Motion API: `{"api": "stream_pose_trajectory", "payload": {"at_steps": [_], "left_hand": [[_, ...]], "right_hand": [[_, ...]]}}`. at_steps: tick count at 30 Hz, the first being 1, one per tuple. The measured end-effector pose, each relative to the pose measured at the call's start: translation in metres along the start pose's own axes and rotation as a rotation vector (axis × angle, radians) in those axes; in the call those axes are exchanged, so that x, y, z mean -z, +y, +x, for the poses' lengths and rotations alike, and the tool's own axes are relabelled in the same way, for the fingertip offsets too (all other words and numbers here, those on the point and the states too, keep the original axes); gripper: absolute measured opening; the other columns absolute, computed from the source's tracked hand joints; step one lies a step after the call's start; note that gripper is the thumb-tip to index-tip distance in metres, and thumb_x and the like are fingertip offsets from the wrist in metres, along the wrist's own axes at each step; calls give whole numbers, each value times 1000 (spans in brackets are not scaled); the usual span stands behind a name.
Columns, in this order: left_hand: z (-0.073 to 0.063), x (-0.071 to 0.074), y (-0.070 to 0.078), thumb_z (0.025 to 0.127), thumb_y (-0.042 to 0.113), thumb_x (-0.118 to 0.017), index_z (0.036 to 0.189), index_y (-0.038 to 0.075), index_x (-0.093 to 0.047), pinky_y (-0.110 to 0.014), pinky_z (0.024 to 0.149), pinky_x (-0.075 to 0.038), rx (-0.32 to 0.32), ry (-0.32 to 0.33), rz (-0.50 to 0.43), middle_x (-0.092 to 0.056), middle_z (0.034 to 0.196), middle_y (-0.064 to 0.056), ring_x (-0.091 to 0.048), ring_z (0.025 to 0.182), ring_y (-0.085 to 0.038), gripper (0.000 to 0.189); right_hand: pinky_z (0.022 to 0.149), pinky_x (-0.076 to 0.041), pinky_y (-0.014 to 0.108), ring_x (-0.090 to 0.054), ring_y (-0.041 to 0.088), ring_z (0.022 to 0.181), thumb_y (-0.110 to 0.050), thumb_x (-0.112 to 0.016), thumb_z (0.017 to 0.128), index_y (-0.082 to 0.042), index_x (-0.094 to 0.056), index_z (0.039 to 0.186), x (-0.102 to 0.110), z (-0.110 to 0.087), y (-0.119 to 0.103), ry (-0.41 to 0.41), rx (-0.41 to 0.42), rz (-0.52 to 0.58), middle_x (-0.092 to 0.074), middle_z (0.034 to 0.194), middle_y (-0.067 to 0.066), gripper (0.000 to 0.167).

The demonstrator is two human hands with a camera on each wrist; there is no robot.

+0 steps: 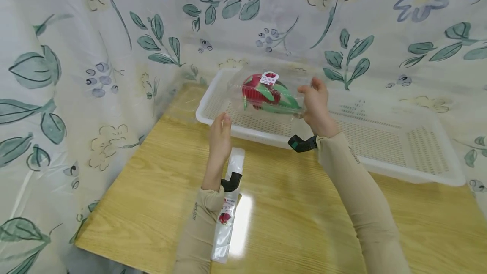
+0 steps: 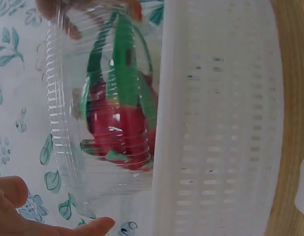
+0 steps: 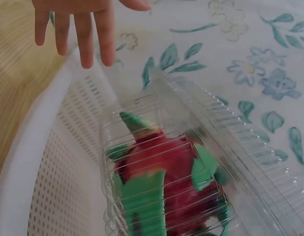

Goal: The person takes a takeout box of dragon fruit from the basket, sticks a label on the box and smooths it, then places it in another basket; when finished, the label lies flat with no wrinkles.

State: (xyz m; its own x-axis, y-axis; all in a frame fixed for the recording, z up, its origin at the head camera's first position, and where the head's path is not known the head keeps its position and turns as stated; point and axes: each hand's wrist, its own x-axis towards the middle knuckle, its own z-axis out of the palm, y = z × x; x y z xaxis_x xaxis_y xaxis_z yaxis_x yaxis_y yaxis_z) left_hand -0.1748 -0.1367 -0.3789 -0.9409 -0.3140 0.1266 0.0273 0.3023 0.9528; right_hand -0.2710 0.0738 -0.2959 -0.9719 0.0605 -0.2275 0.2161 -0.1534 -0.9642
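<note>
A clear plastic clamshell box with a red and green dragon fruit inside is over the left part of a white perforated basket. A white label is stuck on the box. My right hand grips the box's right end, thumb and fingers at its edge. Near the left end, my left hand is held up with fingers extended, apart from the box. The right wrist view shows those left fingers spread beyond the box. Whether the box touches the basket floor is hard to tell.
A pale plastic strip bearing printed fruit labels lies on the wooden table, partly under my left forearm. The basket stretches right along the table's back edge. Flower-patterned curtain hangs behind and to the left.
</note>
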Motion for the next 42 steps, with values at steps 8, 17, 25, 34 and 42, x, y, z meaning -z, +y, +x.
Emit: {"api": "stream_pose_trajectory", "payload": {"at_steps": [8,17,25,34,42], "left_hand": [[2,-13,-7,105,41,-29,148,-4,-27,-55,121,-16,87,-49,1,-11,160,-24,-14,148,-42,63],[-1,-24,-9,104,46,-32,151,-6,-20,-60,118,-19,91,-53,39,2,162,-21,-14,147,-45,71],[-7,-26,-14,103,46,-34,151,-5,-19,-64,115,-21,102,-55,67,3,162,-21,-18,144,-48,71],[0,-19,-11,103,44,-35,151,-5,-20,-63,115,-22,108,-25,67,2,163,-20,-19,144,-47,70],[3,-17,-12,104,40,-37,149,-9,-22,-66,115,-19,91,-8,59,1,162,-22,-16,145,-48,69]], "right_hand": [[107,-21,75,-4,21,151,-6,-46,95,-21,-13,155,-9,28,21,-5,-49,-48,-6,164,-7,70],[107,-20,76,-5,23,151,-8,-46,95,-21,-11,156,-15,48,48,-24,-57,-83,-4,164,-6,70],[105,-21,77,-5,27,151,-8,-44,96,-20,-9,156,-16,52,70,-43,-73,-153,-2,165,-3,70],[71,-48,37,-55,16,82,-6,-44,97,-22,-24,154,-24,62,59,-153,10,-427,-15,163,6,63],[49,-30,28,-21,9,44,-2,-44,96,-14,-40,148,-21,66,49,-231,-39,-737,-29,158,12,53]]}}
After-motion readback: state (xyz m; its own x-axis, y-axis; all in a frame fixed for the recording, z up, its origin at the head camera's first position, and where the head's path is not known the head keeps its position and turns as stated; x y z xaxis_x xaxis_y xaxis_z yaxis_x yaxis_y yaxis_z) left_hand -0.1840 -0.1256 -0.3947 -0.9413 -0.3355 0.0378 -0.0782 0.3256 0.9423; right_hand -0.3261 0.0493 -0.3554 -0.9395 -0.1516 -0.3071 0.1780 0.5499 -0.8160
